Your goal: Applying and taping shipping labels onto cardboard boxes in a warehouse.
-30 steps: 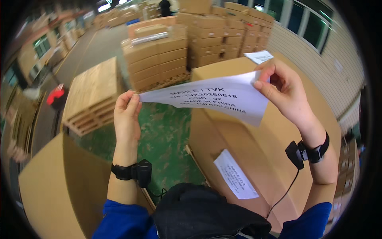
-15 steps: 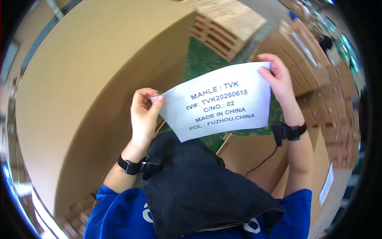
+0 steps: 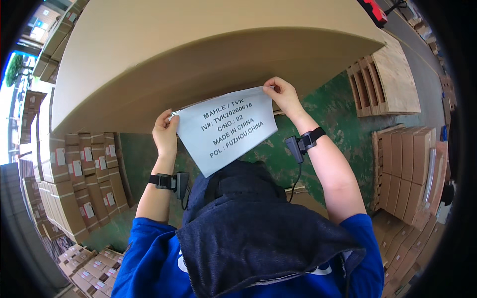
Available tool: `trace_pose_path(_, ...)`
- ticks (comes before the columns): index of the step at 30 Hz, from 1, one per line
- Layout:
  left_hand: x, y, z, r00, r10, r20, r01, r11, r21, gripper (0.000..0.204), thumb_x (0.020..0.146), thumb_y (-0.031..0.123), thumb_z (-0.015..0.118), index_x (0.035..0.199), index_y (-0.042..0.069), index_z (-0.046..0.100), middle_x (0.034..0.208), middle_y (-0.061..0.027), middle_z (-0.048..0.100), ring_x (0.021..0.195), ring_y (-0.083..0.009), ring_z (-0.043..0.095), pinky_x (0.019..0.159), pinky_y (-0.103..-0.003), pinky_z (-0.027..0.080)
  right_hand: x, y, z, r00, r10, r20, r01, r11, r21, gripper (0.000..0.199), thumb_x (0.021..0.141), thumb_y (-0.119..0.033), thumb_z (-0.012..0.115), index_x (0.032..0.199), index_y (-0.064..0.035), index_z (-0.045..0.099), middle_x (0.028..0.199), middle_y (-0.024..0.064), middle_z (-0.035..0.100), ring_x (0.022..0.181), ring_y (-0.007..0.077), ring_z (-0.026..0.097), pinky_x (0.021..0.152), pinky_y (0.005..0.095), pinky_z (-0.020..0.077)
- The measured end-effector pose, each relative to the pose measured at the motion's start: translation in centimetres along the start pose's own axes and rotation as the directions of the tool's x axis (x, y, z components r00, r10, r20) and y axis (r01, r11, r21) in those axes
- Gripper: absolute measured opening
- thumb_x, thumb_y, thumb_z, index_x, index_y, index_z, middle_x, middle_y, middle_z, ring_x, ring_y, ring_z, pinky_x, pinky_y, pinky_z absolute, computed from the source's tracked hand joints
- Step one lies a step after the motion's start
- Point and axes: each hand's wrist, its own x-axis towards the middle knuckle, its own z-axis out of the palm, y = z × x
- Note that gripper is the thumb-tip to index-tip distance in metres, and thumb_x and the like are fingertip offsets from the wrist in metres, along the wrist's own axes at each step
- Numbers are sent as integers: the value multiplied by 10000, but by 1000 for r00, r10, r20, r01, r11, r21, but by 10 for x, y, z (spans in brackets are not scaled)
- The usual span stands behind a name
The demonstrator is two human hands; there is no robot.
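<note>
A white printed paper sheet [image 3: 233,130] is stretched between my two hands, its lines of dark print facing me. My left hand [image 3: 165,130] pinches the upper left corner between thumb and fingers. At the upper right corner, my right hand [image 3: 283,97] pinches the sheet the same way. Just beyond its top edge rises the side of a very large brown cardboard box [image 3: 213,64]. Whether the paper touches the box, I cannot tell. Black straps with small devices sit on both my wrists.
Stacked cartons [image 3: 94,174] with white labels stand at the left. On the right are a wooden pallet stack [image 3: 385,79] and a pile of cartons [image 3: 405,169]. A red object [image 3: 373,12] shows beyond the box's far right corner. The floor [image 3: 144,159] is worn green.
My view has swung round, so the big box now spans the front rather than the left. The sheet, still held by both hands, is now close to the box's side.
</note>
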Motion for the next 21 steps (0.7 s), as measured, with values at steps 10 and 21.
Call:
trace_pose_path(10, 6, -18, -20, 994, 112, -1, -111, 987, 112, 153, 787, 96, 648, 881, -18, 607, 867, -35, 535, 764, -103, 515, 714, -235, 427, -61, -9, 35, 913, 34, -405, -83, 991, -105, 202, 715, -197, 663, 826, -30, 635, 883, 116, 574, 821, 226, 569, 726, 299, 456)
trace_pose_path(21, 30, -18, -5, 998, 58, 18, -57, 998, -30, 86, 774, 43, 658, 830, -3, 614, 916, -43, 518, 786, -112, 524, 738, -232, 431, -42, -20, 58, 618, 154, -771, -446, 876, -183, 383, 648, -300, 715, 802, 13, 559, 871, 181, 569, 852, 310, 549, 769, 372, 441)
